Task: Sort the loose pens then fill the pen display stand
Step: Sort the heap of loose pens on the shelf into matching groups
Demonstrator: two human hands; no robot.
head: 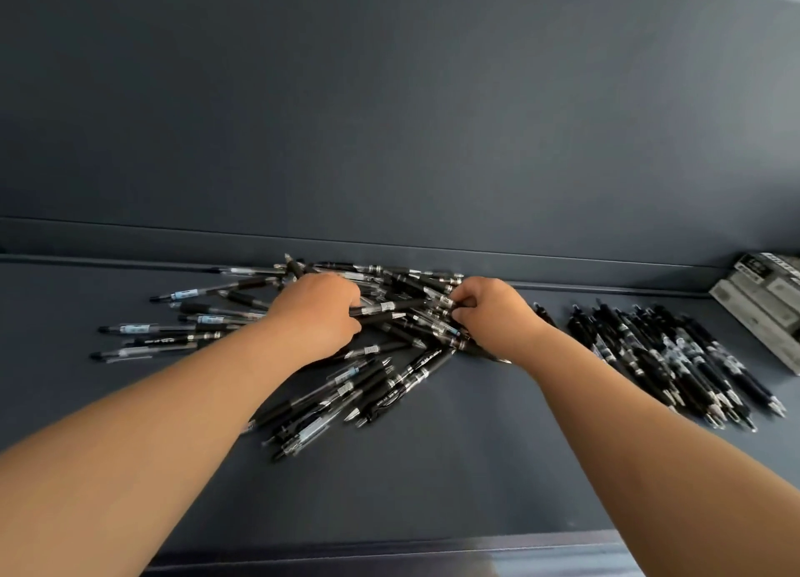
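Note:
A tangled heap of loose black and clear-barrelled pens (372,377) lies in the middle of the dark table. My left hand (318,316) sits on the heap with its fingers curled round a black pen (389,308). My right hand (493,316) is at the heap's right side, its fingertips pinching pens there. To the right, a separate bundle of all-black pens (666,355) lies roughly lined up, pointing the same way. At the far right edge stands a grey boxy pen display stand (762,303), partly cut off by the frame.
The dark table (433,481) ends at a front edge near the bottom of the view. A dark wall with a low ledge (562,269) runs right behind the pens. A few clear pens (143,329) lie scattered at the left.

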